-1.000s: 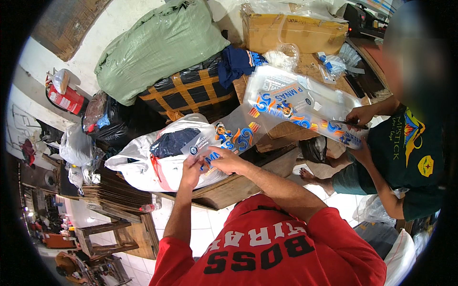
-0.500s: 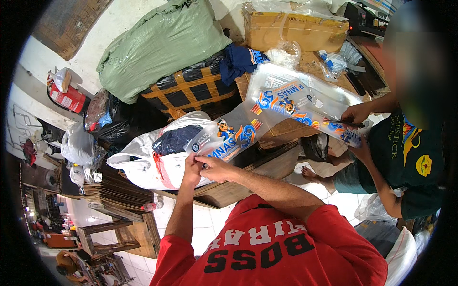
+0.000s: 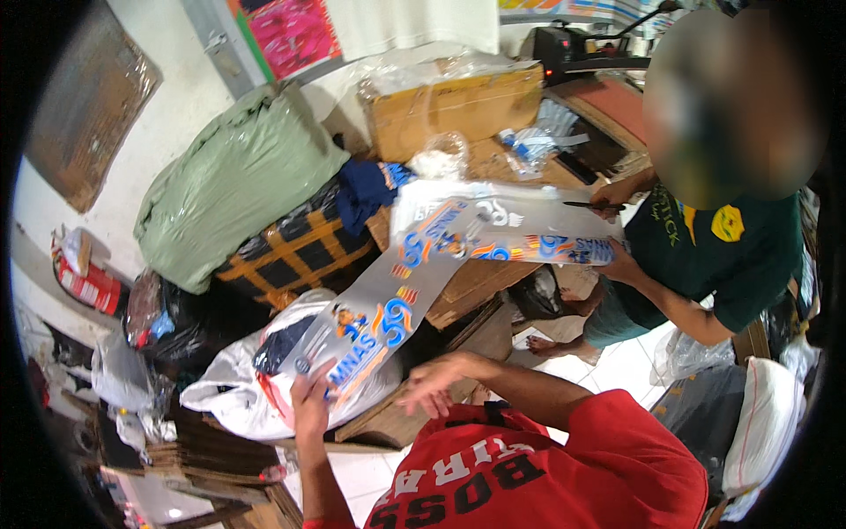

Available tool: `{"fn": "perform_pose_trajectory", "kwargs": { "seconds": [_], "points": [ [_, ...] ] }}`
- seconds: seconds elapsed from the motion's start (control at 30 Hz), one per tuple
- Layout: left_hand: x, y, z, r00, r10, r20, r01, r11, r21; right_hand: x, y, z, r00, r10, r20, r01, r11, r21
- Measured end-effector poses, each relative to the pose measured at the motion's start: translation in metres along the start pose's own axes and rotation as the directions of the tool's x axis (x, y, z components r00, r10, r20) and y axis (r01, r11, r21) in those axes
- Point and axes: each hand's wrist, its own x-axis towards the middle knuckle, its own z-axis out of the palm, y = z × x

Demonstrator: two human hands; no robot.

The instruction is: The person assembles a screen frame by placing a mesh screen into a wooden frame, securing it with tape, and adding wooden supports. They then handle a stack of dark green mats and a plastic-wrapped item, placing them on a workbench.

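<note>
My left hand point(image 3: 313, 394) grips the near end of a long translucent strip of printed film point(image 3: 395, 322), with blue and orange lettering and cartoon figures on it. My right hand point(image 3: 438, 381) is off the film, held in front of my chest with its fingers apart and nothing in it. From my left hand the strip runs up to the right onto a cardboard-topped surface, over more clear printed sheets point(image 3: 410, 210). At its far end a co-worker's hand point(image 3: 624, 263) holds the film. The co-worker's other hand point(image 3: 614, 201) has a slim dark cutting tool point(image 3: 589, 205).
A white sack point(image 3: 231, 388) with dark cloth lies below the strip. Behind it are a taped black bundle point(image 3: 304, 247), a green sack point(image 3: 233, 181) and a cardboard box point(image 3: 454, 104). A fire extinguisher point(image 3: 88, 280) is at the left wall, stacked boards point(image 3: 198, 463) lower left.
My right hand has let go of the film and drawn away to the right, its fingers opening. My left hand still holds the strip's end. The view has shifted, showing more of the back wall.
</note>
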Motion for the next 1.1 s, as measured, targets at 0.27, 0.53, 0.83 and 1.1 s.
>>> {"fn": "perform_pose_trajectory", "kwargs": {
  "seconds": [0.27,0.53,0.83,1.1],
  "points": [
    [-0.059,0.073,-0.042,0.989,-0.025,0.148,0.016,0.998,0.064,0.001,0.049,0.013,0.227,-0.104,-0.968,0.973,-0.012,0.230],
    [-0.044,0.061,-0.062,0.905,-0.201,0.375,0.168,0.978,0.120,-0.012,0.129,0.098,0.150,0.229,-0.962,0.977,0.117,0.180],
    [-0.052,-0.017,0.157,0.650,-0.388,0.654,0.310,0.920,0.238,-0.033,0.321,0.255,0.032,0.813,-0.581,0.846,0.288,0.449],
    [-0.125,-0.145,0.408,0.483,-0.430,0.763,0.267,0.902,0.339,-0.189,0.378,0.341,-0.144,0.605,-0.783,0.352,0.771,0.531]
  ]
}}
